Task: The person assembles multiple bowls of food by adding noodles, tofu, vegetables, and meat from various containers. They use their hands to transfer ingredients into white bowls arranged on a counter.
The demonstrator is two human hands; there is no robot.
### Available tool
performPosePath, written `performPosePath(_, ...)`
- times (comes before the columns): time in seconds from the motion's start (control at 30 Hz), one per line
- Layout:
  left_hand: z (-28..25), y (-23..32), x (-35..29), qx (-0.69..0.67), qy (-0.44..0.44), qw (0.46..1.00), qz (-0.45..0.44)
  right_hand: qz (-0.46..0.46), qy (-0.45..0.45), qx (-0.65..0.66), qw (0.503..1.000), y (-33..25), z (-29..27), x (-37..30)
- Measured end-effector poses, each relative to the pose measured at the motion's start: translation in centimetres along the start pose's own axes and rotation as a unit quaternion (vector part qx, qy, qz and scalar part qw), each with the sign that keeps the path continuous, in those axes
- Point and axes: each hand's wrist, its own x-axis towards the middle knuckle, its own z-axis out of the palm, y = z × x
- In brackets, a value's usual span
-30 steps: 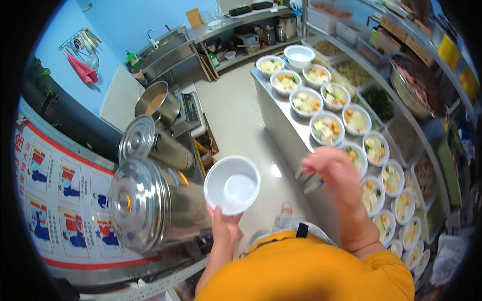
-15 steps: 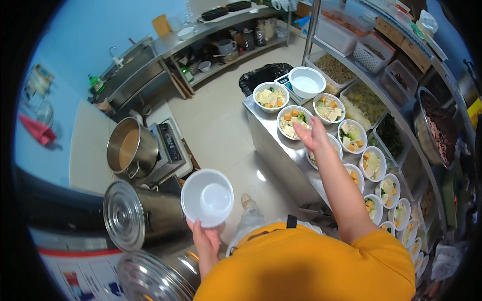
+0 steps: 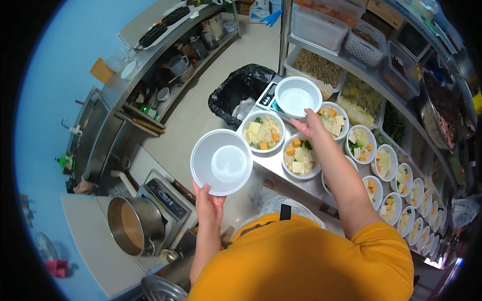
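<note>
My left hand grips a white plastic bowl by its near rim, thumb over the edge; nothing is inside it. My right hand reaches across the steel counter, fingers apart, at the near rim of another white bowl. That bowl sits on a digital scale and shows only its bare white inside. Just below my right wrist is a filled bowl with noodles, tofu and orange cubes. A similar filled bowl stands left of it, near the counter edge.
Several filled bowls run in rows along the counter. Food tubs stand behind them, under a shelf. A bin with a black bag adjoins the counter end. To the left are a large pot and an induction cooker.
I have turned and moved toward the scale. My right hand has gone from above a filled bowl to the rim of the bowl on the scale. The left hand's bowl came along.
</note>
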Motion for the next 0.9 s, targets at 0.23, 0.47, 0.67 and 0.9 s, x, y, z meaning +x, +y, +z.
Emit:
performPosePath(0.23,2.8,2.4,11.8,0.081,-0.043,0.993,-0.072,-0.151,0.043,-0.058,0.986,1.7,1.5,-2.5)
performPosePath(0.47,10.1,-2.0,26.6,0.217,-0.200,0.945,-0.141,-0.179,0.083,-0.064,0.978,-0.7,2.5,-12.2)
performPosePath(0.67,14.4,-9.3,32.8,0.374,-0.249,0.879,-0.163,-0.222,0.139,-0.009,0.965,0.2,2.1,-21.4)
performPosePath(0.9,15.3,-15.0,35.1,0.411,-0.318,0.827,-0.212,-0.285,0.252,0.092,0.920,4.9,-0.2,-29.6)
